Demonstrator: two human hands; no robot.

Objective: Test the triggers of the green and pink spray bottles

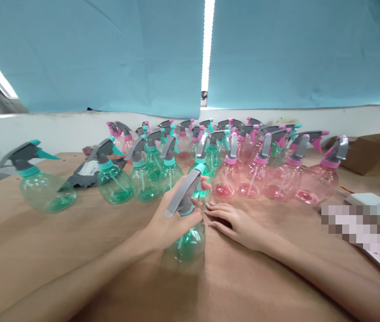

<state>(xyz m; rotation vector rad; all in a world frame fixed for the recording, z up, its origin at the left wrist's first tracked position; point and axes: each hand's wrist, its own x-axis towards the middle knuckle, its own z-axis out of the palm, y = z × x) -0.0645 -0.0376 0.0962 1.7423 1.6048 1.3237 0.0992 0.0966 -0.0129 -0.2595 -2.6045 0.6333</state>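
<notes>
My left hand (171, 223) is closed round the neck of a green spray bottle (187, 243) with a grey trigger head (183, 192) and a teal nozzle; the bottle stands on the brown table (58, 259) right in front of me. Beside it, my right hand (232, 221) lies flat on the table, fingers stretched out toward the bottle and holding nothing.
Behind my hands stand several green spray bottles (143, 176) on the left and several pink ones (283, 176) on the right. One green bottle (44, 188) stands apart at far left. A dark cloth (82, 172), a cardboard box (366, 152) and a white book (371, 201) lie around.
</notes>
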